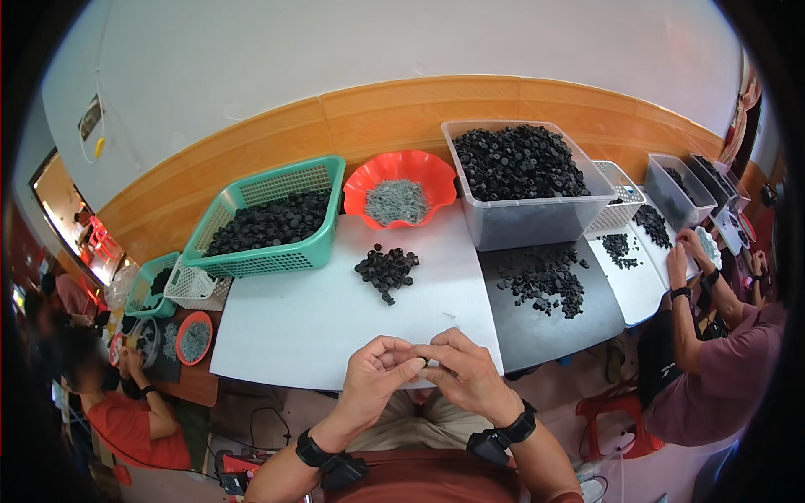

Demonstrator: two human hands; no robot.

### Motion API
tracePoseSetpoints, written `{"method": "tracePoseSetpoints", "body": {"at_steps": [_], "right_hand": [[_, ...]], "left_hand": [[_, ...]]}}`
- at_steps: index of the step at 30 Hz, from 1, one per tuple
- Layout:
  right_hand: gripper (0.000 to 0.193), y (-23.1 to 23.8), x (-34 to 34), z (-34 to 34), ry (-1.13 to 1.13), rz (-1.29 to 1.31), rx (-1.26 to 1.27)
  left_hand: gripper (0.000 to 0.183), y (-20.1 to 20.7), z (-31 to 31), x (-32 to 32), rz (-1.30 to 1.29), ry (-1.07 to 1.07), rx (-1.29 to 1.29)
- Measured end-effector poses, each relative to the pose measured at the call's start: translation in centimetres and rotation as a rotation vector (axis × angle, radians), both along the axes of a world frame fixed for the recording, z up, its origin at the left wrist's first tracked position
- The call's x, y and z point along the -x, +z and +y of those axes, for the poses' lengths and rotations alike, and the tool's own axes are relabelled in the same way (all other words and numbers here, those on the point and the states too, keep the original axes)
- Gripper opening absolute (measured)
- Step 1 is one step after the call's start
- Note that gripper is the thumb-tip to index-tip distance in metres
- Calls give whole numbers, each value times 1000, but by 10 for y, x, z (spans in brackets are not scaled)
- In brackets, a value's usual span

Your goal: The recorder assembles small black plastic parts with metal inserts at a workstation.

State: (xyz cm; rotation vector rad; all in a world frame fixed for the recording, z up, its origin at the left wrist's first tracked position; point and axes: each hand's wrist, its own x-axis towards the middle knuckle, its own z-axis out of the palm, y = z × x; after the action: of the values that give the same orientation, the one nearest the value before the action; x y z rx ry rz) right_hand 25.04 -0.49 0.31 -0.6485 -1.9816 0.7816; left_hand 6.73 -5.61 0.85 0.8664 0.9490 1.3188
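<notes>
Just above the front edge of the white tabletop (285,323), my left hand (377,370) and my right hand (470,377) meet fingertip to fingertip. Both are closed in a pinch around a small black part (425,362), mostly hidden by the fingers. Farther in on the white top lies a loose heap of small round black parts (386,272). One or two thin pale pins (450,317) lie between that heap and my right hand. Behind the heap stands a red wavy-rimmed bowl (355,180) full of thin silvery pins.
A green basket (285,258) of black parts stands back left, a clear bin (537,225) of them back right. More parts (545,285) lie on a dark board. Co-workers sit left (147,427) and right (713,377), with a white basket (616,210) toward the right.
</notes>
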Motion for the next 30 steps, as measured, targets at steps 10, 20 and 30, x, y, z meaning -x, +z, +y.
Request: {"method": "tracePoseSetpoints", "body": {"at_steps": [10,20,30], "right_hand": [[24,-3,2,-2,-19,-37,30],[37,-7,-3,4,72,134,357],[26,-5,-4,4,50,145,432]], "left_hand": [[22,-3,3,5,26,-51,34],[17,-13,9,9,37,-20,12],[14,18,37,78,649,345,-225]]}}
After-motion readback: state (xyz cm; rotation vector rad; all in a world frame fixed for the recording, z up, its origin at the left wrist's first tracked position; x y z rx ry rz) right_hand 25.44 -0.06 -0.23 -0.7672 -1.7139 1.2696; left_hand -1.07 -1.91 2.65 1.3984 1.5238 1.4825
